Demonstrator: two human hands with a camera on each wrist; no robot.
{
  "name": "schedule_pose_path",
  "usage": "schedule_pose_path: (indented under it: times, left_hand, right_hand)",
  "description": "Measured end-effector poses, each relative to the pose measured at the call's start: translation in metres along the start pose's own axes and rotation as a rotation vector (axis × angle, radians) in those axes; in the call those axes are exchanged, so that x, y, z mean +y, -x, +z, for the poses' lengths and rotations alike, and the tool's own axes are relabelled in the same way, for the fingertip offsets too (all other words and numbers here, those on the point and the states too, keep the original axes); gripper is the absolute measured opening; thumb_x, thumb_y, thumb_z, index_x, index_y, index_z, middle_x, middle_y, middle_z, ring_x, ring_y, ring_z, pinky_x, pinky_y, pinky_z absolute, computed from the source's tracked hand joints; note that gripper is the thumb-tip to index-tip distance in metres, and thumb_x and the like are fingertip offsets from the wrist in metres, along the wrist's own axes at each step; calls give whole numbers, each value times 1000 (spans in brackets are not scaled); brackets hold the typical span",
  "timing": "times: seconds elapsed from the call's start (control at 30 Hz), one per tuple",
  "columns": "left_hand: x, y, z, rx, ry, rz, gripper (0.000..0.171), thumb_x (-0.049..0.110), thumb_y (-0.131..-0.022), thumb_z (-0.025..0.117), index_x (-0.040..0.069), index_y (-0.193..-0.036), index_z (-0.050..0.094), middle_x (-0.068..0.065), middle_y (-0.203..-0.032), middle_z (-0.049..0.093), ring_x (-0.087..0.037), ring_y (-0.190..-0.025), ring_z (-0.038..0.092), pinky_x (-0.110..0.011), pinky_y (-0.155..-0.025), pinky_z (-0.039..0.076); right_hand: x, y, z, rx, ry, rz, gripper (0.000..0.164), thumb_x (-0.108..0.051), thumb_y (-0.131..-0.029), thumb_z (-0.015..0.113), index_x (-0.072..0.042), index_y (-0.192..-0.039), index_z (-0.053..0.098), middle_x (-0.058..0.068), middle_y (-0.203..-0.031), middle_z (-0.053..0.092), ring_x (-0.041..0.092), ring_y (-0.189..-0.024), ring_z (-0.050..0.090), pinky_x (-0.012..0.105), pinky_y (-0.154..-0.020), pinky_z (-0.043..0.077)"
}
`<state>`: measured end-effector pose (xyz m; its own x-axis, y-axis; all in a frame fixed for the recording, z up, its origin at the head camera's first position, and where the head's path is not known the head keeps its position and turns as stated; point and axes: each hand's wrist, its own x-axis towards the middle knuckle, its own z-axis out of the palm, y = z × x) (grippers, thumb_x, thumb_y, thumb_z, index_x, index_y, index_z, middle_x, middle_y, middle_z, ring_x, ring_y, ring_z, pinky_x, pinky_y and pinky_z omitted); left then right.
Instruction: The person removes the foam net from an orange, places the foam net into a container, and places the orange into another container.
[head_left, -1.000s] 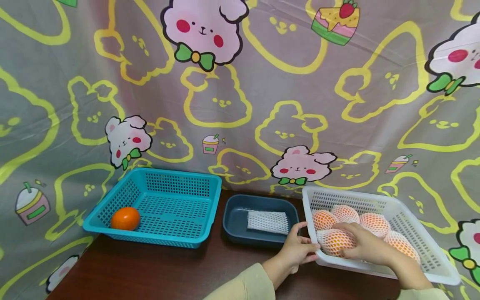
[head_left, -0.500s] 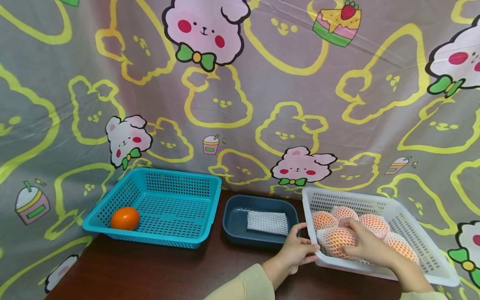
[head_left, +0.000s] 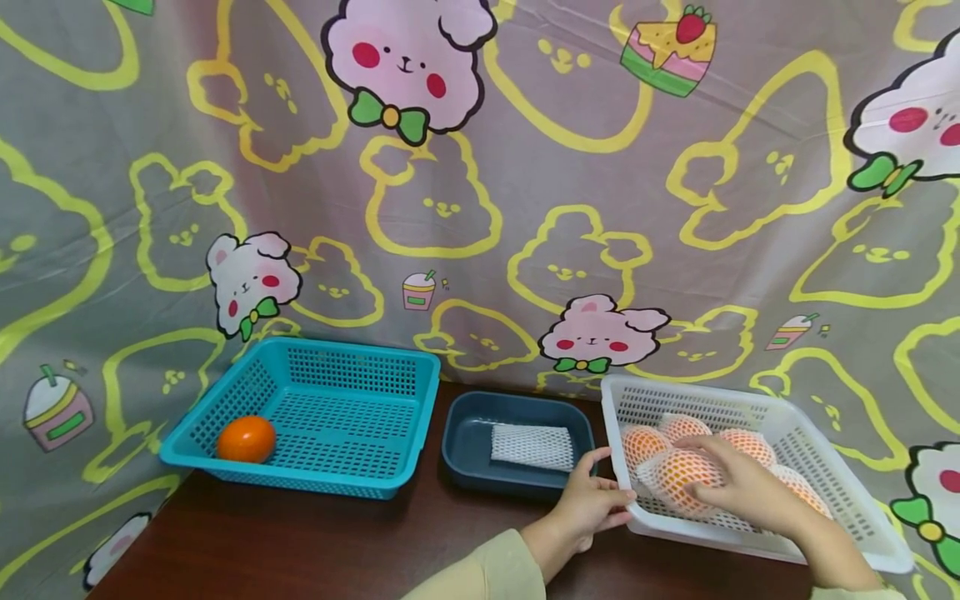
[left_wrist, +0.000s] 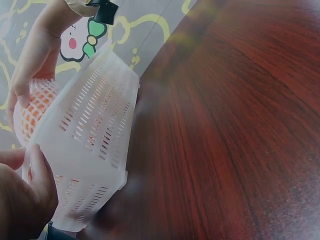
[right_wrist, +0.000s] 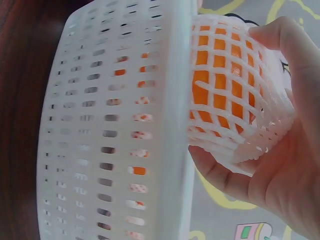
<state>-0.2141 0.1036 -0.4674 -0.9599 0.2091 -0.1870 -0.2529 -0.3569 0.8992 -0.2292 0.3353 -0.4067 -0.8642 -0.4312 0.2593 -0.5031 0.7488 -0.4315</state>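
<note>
In the head view, my right hand (head_left: 765, 496) grips an orange in a white foam net (head_left: 684, 482) at the near left corner of the white basket (head_left: 847, 437). The right wrist view shows fingers and thumb curled round the netted orange (right_wrist: 225, 75), which rises above the basket's rim. Several other netted oranges (head_left: 643, 446) lie behind and beside it, partly hidden by the hand. My left hand (head_left: 588, 507) pinches the basket's left rim between thumb and fingers, as the left wrist view also shows on the basket wall (left_wrist: 95, 110).
Left of the white basket stands a dark blue dish (head_left: 468, 471) with an empty white foam net (head_left: 531, 446) in it. Farther left, a turquoise basket (head_left: 352, 437) holds one bare orange (head_left: 247, 439). A patterned cloth (head_left: 465, 192) hangs behind the brown table (head_left: 315, 542).
My right hand has closed round the front netted orange and raised it slightly, shifting it a little to the right. The left hand keeps its place on the rim.
</note>
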Motion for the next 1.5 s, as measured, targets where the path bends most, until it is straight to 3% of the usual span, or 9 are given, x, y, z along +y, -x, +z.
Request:
schedule_pose_path:
  times: [0.23, 0.47, 0.57, 0.73, 0.97, 1.1, 1.23, 1.37, 1.5]
  left_hand:
    - [2, 0, -2, 3, 7, -6, 65, -14, -84, 70, 12, -141, 53, -4, -87, 60, -14, -71, 64, -33, -67, 61]
    - [5, 1, -1, 5, -21, -1, 65, -16, -84, 69, 8, -143, 52, -6, -89, 61, -16, -73, 65, -36, -70, 61]
    - [5, 2, -1, 10, -28, -5, 62, -14, -85, 67, 7, -142, 53, -7, -92, 60, -15, -74, 64, -36, -71, 61]
    - [11, 4, -5, -10, -53, -42, 56, -7, -86, 64, 6, -140, 54, -6, -94, 62, -13, -71, 62, -32, -70, 60]
    - [25, 9, -19, -72, -171, -58, 45, 1, -89, 64, 7, -134, 61, -5, -93, 68, -13, -72, 66, -38, -73, 61]
    - [30, 11, -25, -99, -230, -40, 41, 4, -89, 65, 8, -130, 65, -4, -94, 72, -15, -76, 70, -39, -71, 61]
    - [35, 13, -34, -138, -298, -24, 36, 7, -91, 64, 8, -127, 67, -3, -94, 74, -15, -80, 71, -39, -70, 60]
    - [39, 16, -48, -160, -366, -17, 31, 10, -94, 63, 8, -124, 70, -6, -98, 76, -14, -83, 71, -37, -71, 59]
    - [42, 21, -61, -138, -411, -32, 26, 13, -95, 63, 7, -120, 70, -9, -102, 76, -14, -83, 71, -32, -65, 56]
  right_hand:
    - [-7, 1, -7, 52, 54, -3, 57, -21, -82, 85, -4, -131, 63, 12, -126, 66, 36, -115, 59, 52, -91, 50]
    - [-14, 4, -12, 92, 60, -40, 53, -20, -83, 85, -10, -131, 65, 6, -126, 67, 17, -117, 57, 21, -93, 44]
    - [-18, 4, -13, 97, 59, -54, 51, -21, -84, 84, -12, -131, 66, 4, -125, 67, 9, -117, 55, 16, -92, 41]
    - [-25, 2, -12, 101, 67, -104, 52, -20, -82, 86, -13, -130, 67, 4, -127, 67, 12, -116, 57, 27, -90, 49]
    - [-41, -2, -9, 103, 95, -175, 55, -22, -81, 86, -16, -131, 66, 7, -131, 65, 21, -116, 61, 39, -89, 53]
    - [-49, -5, -7, 115, 78, -212, 57, -20, -78, 88, -18, -131, 67, 1, -129, 66, 17, -117, 59, 26, -92, 48]
    - [-56, -7, -2, 116, 26, -249, 60, -16, -75, 89, -21, -130, 67, -6, -126, 67, 9, -122, 54, 11, -99, 34]
    - [-62, -7, 4, 115, -20, -289, 63, -13, -74, 88, -22, -132, 66, -4, -128, 67, 4, -127, 49, 6, -102, 25]
    - [-66, -6, 14, 129, -32, -324, 61, -12, -75, 88, -18, -132, 65, 1, -129, 66, 2, -130, 48, 6, -105, 24]
